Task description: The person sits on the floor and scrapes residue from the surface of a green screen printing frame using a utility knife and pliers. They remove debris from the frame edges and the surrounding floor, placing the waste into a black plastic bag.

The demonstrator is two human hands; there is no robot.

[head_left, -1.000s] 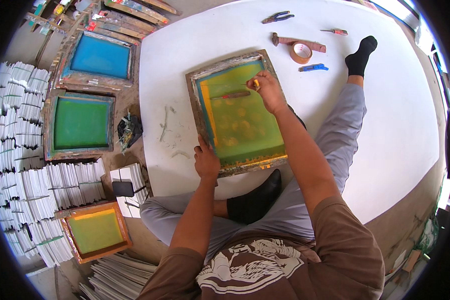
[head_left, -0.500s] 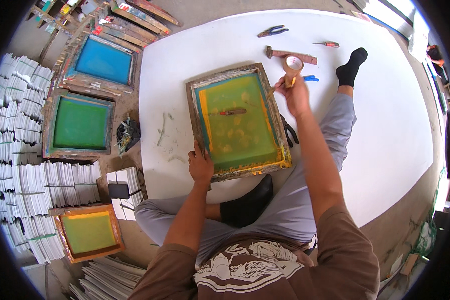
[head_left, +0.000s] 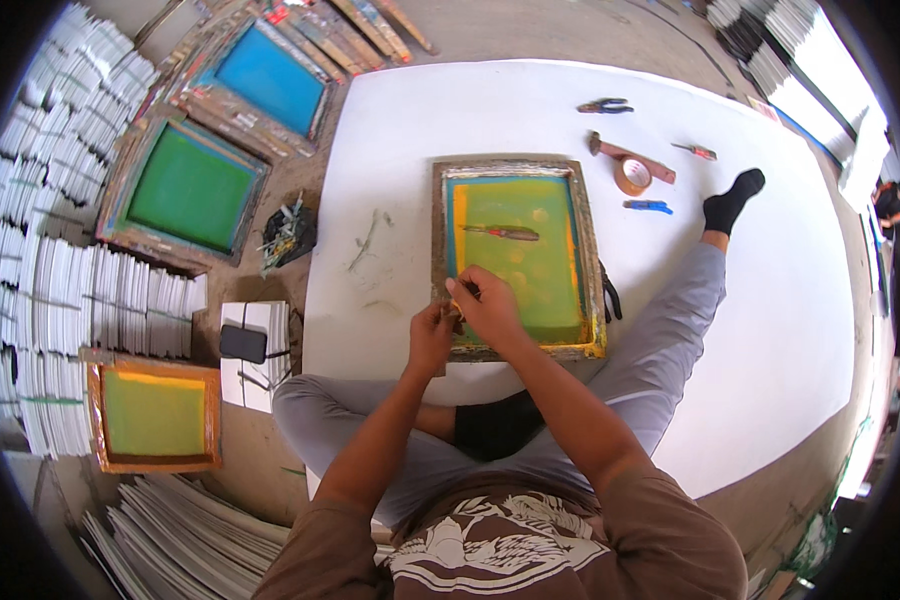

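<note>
A wooden-framed printing screen [head_left: 588,250] with yellow-green mesh lies on the white sheet before me. My left hand [head_left: 432,335] and my right hand [head_left: 485,305] meet over its lower left side, fingers pinched close together. A small yellow-brown piece [head_left: 455,312] shows between them; its kind is hidden by the fingers. A screwdriver [head_left: 515,234] lies across the mesh. Dark-handled pliers [head_left: 611,295] lie partly hidden beside the frame's right edge. Farther right, a roll of brown tape [head_left: 632,177] rests against a hammer [head_left: 655,168], near a blue utility knife [head_left: 648,206].
More pliers [head_left: 606,105] and a red-handled screwdriver [head_left: 700,152] lie at the far right of the white sheet [head_left: 770,330]. Blue [head_left: 272,78], green [head_left: 192,185] and yellow-green [head_left: 155,413] screens stand left, beside stacked paper [head_left: 55,310]. A phone [head_left: 243,343] lies on a bundle.
My right hand has come from the tape roll, beyond the screen's right edge, to my left hand at the lower left side. The tape roll has settled by the hammer. The view has shifted.
</note>
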